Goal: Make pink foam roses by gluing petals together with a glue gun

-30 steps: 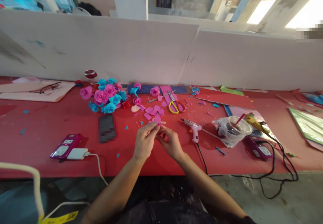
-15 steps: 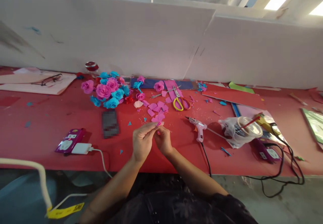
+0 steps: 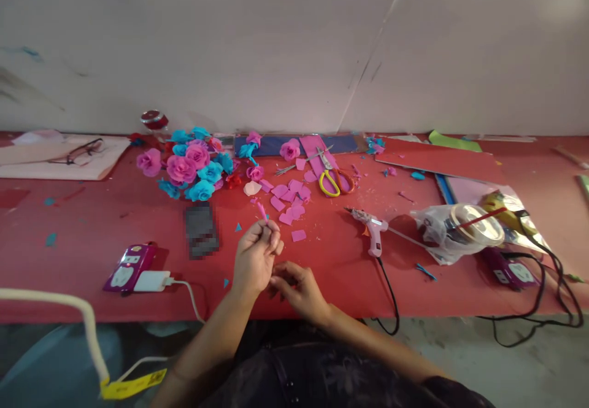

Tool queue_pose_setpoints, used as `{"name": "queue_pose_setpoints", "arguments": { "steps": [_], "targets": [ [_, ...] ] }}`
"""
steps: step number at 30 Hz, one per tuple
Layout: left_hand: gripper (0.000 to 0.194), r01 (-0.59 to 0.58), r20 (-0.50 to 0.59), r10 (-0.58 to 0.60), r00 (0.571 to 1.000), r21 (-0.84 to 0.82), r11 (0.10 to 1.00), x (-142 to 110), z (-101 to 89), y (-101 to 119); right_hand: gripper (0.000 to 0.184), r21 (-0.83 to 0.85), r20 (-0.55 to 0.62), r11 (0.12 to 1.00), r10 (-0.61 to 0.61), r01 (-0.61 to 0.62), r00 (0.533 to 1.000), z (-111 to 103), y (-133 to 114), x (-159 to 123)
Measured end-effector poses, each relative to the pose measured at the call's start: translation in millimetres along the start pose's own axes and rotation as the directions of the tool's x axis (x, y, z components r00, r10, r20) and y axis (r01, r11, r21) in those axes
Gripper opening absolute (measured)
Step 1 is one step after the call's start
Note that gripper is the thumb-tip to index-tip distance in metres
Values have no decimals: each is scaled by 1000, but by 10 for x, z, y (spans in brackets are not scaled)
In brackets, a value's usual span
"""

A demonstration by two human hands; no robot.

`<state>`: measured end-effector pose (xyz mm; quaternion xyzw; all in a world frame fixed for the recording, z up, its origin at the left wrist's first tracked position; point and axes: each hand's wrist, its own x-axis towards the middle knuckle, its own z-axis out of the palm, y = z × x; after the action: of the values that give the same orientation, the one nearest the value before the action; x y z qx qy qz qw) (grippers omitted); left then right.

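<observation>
Between the thumb and fingers of my left hand (image 3: 256, 259) is a small rolled pink paper piece (image 3: 262, 210), pointing up and away. My right hand (image 3: 300, 290) is just below and to the right, its fingers curled and drawn together; whatever they may hold is hidden. Several cut pink paper petals (image 3: 288, 194) lie beyond my hands. Scissors with one yellow and one orange handle (image 3: 329, 182) rest on a pink paper strip (image 3: 313, 148). To the right a glue gun (image 3: 373, 230) lies on its side.
Pink and blue paper flowers (image 3: 196, 164) stand in a bunch at the back left, with a phone-like dark, blurred rectangle (image 3: 201, 231) in front. A purple power strip (image 3: 131, 267) with a white charger is at left. A plastic bag with a tub (image 3: 476, 227) and black cables lie right.
My hands have come apart, the right one dropping lower and nearer to me. My left hand now holds the pink piece upright. A single pink petal shows on the table. The view has tilted down.
</observation>
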<state>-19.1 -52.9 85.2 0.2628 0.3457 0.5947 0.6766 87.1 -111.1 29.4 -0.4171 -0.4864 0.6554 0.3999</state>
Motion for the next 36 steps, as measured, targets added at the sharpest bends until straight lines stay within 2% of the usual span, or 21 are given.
{"name": "queue_pose_setpoints", "arguments": {
  "steps": [2,5,9,12,15,17,19,22,25,30,36],
  "targets": [
    [8,104,14,-103,995,-115,988,88,-45,9,28,-28,-17,999,26,-26,1000,-2,1,-71],
    [8,200,36,-197,980,-147,969,175,-102,-16,34,-223,-67,975,-23,7,997,-11,33,-117],
    [9,196,25,-195,981,-70,978,176,-135,-73,35,-485,-107,873,-113,47,988,-62,163,-107],
    [10,189,58,-189,980,12,982,142,-144,-86,34,-662,-119,744,-219,87,968,-106,265,-120],
    [9,211,69,-216,974,71,975,113,-148,-105,31,-748,-120,656,-279,97,953,-107,294,-162],
    [9,200,31,-201,979,47,979,108,-150,-136,29,-736,-144,674,-256,70,956,-81,267,-185],
    [11,182,-19,-183,983,-16,983,119,-160,-169,29,-672,-164,739,-203,41,965,-53,224,-193],
    [13,212,-69,-216,974,-68,975,162,-189,-192,30,-547,-148,836,-144,40,978,-35,174,-182],
    [13,238,-82,-245,966,-85,968,207,-213,-179,28,-522,-159,852,-123,23,980,-51,171,-158],
    [10,196,-88,-209,974,-137,971,233,-207,-177,24,-485,-214,874,-76,-38,974,-56,202,-116],
    [8,212,-95,-229,969,-159,964,264,-219,-196,19,-149,-260,977,111,-154,959,-3,229,-84]
  ]
}}
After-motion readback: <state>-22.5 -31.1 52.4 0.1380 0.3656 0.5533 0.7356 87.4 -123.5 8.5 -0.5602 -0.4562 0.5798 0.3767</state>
